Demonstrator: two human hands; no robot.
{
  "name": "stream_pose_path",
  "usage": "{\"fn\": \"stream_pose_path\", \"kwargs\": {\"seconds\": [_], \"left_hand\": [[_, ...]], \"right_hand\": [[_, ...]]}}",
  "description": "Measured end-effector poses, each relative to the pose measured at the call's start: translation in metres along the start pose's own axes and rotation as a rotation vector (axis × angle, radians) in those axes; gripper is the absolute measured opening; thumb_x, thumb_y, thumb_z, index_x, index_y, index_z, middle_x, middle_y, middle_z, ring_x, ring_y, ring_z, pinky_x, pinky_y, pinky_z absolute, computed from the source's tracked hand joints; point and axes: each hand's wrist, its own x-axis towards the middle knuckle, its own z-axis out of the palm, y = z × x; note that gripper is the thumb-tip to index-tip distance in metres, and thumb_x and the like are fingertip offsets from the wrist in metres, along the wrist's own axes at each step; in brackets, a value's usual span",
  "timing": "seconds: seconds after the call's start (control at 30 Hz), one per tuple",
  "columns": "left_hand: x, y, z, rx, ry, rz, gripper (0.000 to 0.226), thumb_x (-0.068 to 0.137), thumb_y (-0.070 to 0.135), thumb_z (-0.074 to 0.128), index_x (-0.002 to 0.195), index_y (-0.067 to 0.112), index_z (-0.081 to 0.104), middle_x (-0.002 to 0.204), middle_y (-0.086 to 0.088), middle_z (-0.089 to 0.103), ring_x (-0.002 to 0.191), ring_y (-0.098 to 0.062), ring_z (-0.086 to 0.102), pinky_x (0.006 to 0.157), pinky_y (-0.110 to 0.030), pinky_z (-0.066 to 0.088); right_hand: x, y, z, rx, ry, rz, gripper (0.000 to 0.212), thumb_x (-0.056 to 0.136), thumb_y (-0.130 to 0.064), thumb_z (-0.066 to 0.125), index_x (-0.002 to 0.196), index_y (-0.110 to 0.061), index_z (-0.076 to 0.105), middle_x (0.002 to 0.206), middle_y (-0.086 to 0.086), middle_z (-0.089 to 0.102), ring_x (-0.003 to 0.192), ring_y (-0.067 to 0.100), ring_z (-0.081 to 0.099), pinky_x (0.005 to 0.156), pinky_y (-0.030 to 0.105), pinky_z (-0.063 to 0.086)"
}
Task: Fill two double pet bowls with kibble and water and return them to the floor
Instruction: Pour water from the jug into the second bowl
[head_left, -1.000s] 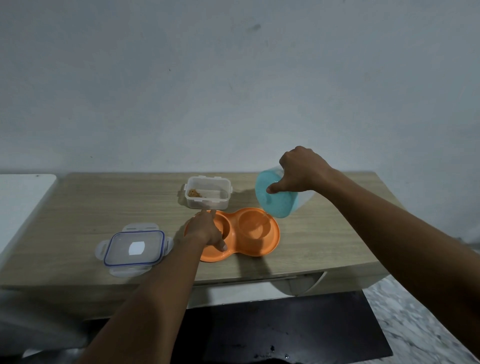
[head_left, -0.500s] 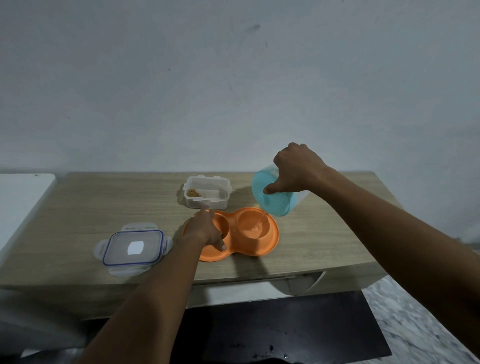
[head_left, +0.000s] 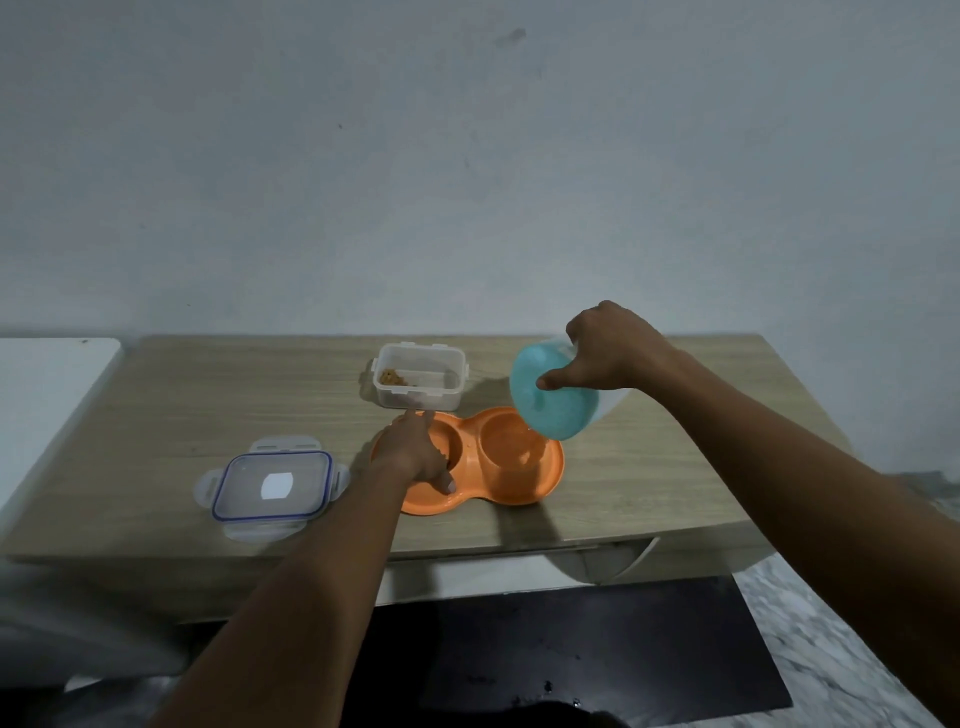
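Right hand (head_left: 610, 347) gripping teal-lidded jug (head_left: 553, 394), tipped over right well of orange double bowl (head_left: 511, 460) on table (head_left: 208, 405); thin water stream possibly visible. Left hand (head_left: 413, 451) spread flat on bowl's left well. Kibble container (head_left: 420, 383) beyond left hand, lid (head_left: 272, 486) to its left.

left hand (head_left: 415, 451) and right hand (head_left: 608, 345) — both bare, no gloves. no rings, no watch, no wristband or bracelet seen on either wrist. both forearms are uncovered along their full visible length, from wrist to the bottom and right edges of the view — no sleeve or cuff shows anywhere. one pale fingernail is visible on the left hand, short and unpainted as far as can be told. nails of the right hand are too small to judge. no other part of the person's body or clothing can be made out.
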Motion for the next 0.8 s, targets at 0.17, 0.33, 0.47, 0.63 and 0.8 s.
{"fn": "stream_pose_path", "kwargs": {"seconds": [0.17, 0.33, 0.47, 0.63, 0.8], "left_hand": [[0.001, -0.001, 0.001, -0.016, 0.005, -0.023, 0.127, 0.051, 0.022, 0.095, 0.155, 0.023, 0.023, 0.158, -0.007, 0.030, 0.143, -0.031, 0.032, 0.110, -0.045, 0.038], [0.006, 0.000, 0.003, 0.028, 0.013, -0.044, 0.134, 0.041, 0.027, 0.097, 0.154, 0.026, 0.024, 0.158, -0.003, 0.030, 0.142, -0.031, 0.034, 0.108, -0.048, 0.040], [0.009, 0.004, 0.005, -0.002, 0.032, -0.090, 0.135, 0.037, 0.024, 0.096, 0.153, 0.028, 0.026, 0.155, -0.003, 0.036, 0.139, -0.031, 0.038, 0.105, -0.050, 0.043], [0.022, 0.020, 0.017, -0.048, 0.038, -0.163, 0.132, 0.042, 0.018, 0.096, 0.153, 0.023, 0.026, 0.157, -0.004, 0.033, 0.140, -0.031, 0.037, 0.109, -0.046, 0.039], [0.028, 0.008, 0.012, 0.040, -0.010, -0.142, 0.131, 0.049, 0.017, 0.095, 0.156, 0.023, 0.020, 0.165, -0.003, 0.007, 0.148, -0.031, 0.019, 0.115, -0.045, 0.029]], "right_hand": [[-0.001, 0.022, 0.021, 0.171, -0.046, 0.082, 0.060, 0.067, -0.071, 0.076, 0.065, -0.015, 0.055, 0.066, 0.001, 0.058, 0.068, 0.017, 0.055, 0.055, 0.030, 0.038], [0.005, 0.050, 0.038, 0.326, -0.084, 0.156, 0.061, 0.068, -0.072, 0.076, 0.063, -0.014, 0.056, 0.067, 0.002, 0.059, 0.070, 0.019, 0.054, 0.058, 0.032, 0.039], [0.017, 0.073, 0.043, 0.536, -0.073, 0.203, 0.061, 0.070, -0.065, 0.079, 0.062, -0.010, 0.056, 0.067, 0.003, 0.057, 0.070, 0.020, 0.053, 0.057, 0.033, 0.037], [0.057, 0.102, 0.058, 0.838, -0.104, 0.264, 0.060, 0.071, -0.061, 0.080, 0.067, -0.007, 0.055, 0.068, 0.007, 0.047, 0.064, 0.020, 0.044, 0.060, 0.034, 0.029], [0.078, 0.086, 0.085, 1.192, -0.049, 0.387, 0.057, 0.065, -0.062, 0.081, 0.069, -0.011, 0.055, 0.071, 0.007, 0.045, 0.068, 0.021, 0.044, 0.062, 0.032, 0.033]]}}
